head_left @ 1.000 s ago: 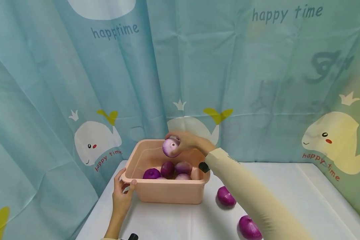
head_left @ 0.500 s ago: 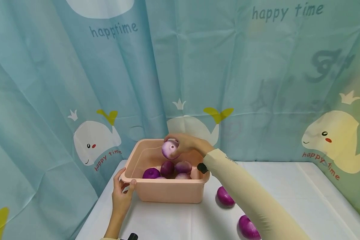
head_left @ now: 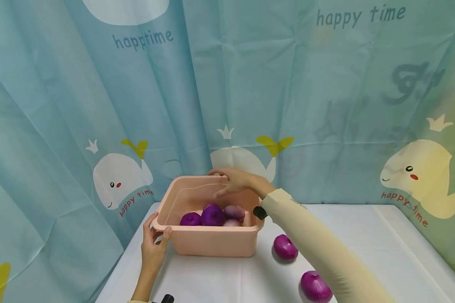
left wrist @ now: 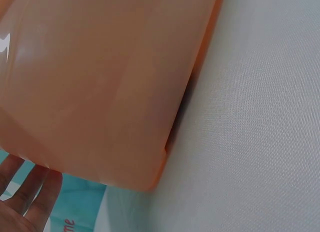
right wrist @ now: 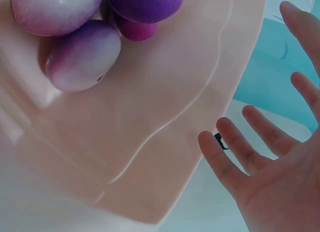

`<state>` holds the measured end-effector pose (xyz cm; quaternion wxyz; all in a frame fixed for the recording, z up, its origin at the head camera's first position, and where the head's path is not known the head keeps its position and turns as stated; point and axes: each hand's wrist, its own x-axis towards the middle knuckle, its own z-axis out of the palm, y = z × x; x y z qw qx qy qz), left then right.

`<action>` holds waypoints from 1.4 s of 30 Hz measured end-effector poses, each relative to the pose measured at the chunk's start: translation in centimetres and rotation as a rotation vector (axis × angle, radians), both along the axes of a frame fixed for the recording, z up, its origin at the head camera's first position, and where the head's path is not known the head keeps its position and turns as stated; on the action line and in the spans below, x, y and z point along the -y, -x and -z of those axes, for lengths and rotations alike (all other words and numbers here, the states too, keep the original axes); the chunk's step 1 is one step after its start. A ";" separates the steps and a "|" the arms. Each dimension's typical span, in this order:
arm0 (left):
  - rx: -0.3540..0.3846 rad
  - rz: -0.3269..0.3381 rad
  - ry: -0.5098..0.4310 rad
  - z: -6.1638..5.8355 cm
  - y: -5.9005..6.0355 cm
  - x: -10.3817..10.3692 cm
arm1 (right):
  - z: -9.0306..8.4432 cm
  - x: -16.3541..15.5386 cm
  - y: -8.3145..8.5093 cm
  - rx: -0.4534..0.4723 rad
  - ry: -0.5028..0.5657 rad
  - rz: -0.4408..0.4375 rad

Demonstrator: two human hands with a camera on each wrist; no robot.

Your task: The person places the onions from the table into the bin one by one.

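in the head view your right hand (head_left: 236,182) is spread and empty over the far rim of the pink tub (head_left: 212,242); half a second ago it held a pale onion there, so the onion has just been let go and now lies inside with the rest. judged from that, one more onion is stowed and the hand is free. the tub holds a cluster of purple onions (head_left: 212,215) against its near wall, with paler ones on the right side of the heap. your left hand (head_left: 153,246) grips the tub's near left corner, thumb hooked over the rim. two loose onions lie on the white bench (head_left: 364,244) to the right of the tub, one (head_left: 285,247) just beside it and another (head_left: 315,287) nearer to you. in the left wrist view you see only the tub's outer wall (left wrist: 100,82) resting on the bench, with fingertips (left wrist: 30,192) at its lower corner. in the right wrist view your open palm (right wrist: 280,177) hovers with fingers splayed, touching nothing, above the tub's floor (right wrist: 150,117), where the pale onion (right wrist: 82,57) sits beside darker ones (right wrist: 145,4).
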<state>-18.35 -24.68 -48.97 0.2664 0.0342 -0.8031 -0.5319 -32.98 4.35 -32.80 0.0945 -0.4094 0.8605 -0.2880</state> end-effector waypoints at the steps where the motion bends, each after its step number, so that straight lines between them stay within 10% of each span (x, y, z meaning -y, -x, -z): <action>1: 0.000 0.003 -0.001 0.0 0.0 0.0 | -0.1 -0.2 -0.1 -0.011 0.020 -0.013; 23: -0.042 0.022 0.005 -0.1 0.0 -0.1 | -0.5 -9.1 -3.4 -0.232 0.172 0.006; 42: -0.065 0.051 -0.021 -0.1 0.1 0.0 | 1.7 -14.3 -6.9 -0.211 0.150 0.060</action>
